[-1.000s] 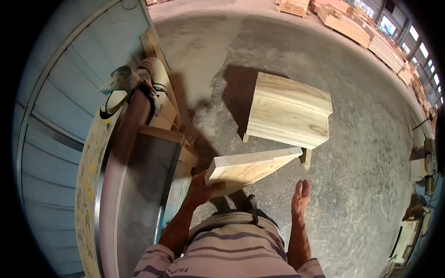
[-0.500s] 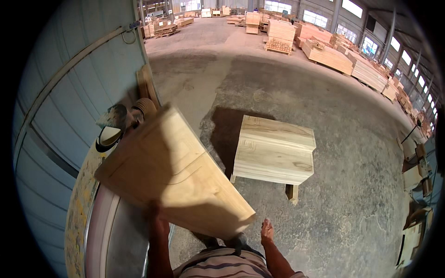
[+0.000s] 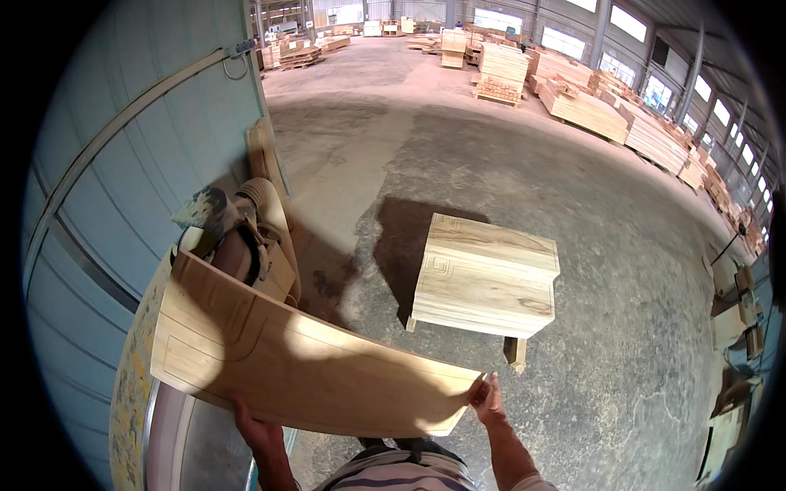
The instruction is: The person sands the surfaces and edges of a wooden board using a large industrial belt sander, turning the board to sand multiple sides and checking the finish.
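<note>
A broad pale wooden panel point(image 3: 327, 372) with grooved lines on its face is held up in front of my body, its left end over the machine. My left hand point(image 3: 260, 430) grips its lower edge left of the middle, the thumb on the face and the other fingers partly hidden. At the panel's right end my right hand point(image 3: 486, 398) is closed on the corner. Under the panel's left part runs a belt sander point(image 3: 168, 425) with a pinkish belt and a metal bed.
Ahead to the right, a stack of carved wooden panels point(image 3: 487, 278) rests on wooden blocks point(image 3: 515, 352) on the concrete floor. A blue-grey metal wall point(image 3: 115, 164) stands at left, near a ribbed hose point(image 3: 260, 195). Timber stacks point(image 3: 581, 106) line the far side.
The panel has turned, its far end swinging left and toward me, so it now lies more crosswise. My right hand, apart from it before, has taken hold of its right end.
</note>
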`<state>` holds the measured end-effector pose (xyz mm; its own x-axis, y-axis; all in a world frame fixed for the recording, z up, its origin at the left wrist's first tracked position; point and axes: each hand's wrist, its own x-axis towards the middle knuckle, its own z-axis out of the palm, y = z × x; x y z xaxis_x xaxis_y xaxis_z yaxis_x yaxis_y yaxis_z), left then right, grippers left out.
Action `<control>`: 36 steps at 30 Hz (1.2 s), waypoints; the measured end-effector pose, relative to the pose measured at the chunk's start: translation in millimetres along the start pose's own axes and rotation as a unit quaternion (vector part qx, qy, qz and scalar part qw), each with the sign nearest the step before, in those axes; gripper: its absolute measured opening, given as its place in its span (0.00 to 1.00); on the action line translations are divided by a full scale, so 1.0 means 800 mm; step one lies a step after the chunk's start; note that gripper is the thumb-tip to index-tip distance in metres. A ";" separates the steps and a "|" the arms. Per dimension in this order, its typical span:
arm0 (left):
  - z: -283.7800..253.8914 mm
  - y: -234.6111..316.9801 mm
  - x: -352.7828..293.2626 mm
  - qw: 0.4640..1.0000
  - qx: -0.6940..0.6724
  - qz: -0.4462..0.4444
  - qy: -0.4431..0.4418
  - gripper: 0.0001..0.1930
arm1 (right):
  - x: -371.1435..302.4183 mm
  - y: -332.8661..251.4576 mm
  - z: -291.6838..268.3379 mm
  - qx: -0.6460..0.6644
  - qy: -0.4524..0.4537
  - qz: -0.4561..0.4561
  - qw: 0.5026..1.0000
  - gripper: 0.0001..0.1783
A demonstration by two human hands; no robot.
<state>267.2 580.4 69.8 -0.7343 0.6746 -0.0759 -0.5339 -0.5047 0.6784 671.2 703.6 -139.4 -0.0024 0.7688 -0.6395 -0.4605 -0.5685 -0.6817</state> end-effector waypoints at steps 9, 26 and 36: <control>-0.116 -0.039 0.019 0.990 -0.104 -0.093 -0.012 0.25 | -0.005 -0.059 -0.018 -0.055 -0.055 -0.118 0.990 0.20; -0.184 -0.102 0.038 0.959 -0.015 -0.215 0.184 0.30 | -0.061 -0.065 -0.017 -0.100 -0.113 -0.055 0.987 0.29; -0.155 -0.158 0.021 0.951 0.031 -0.265 0.154 0.32 | -0.052 -0.025 0.027 -0.057 -0.202 -0.033 0.977 0.41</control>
<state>270.3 588.5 -107.4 -0.4619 0.6313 -0.6230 -0.8447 -0.0990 0.5260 661.3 689.2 -91.1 -0.3363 0.8446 -0.4167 -0.3692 -0.5253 -0.7667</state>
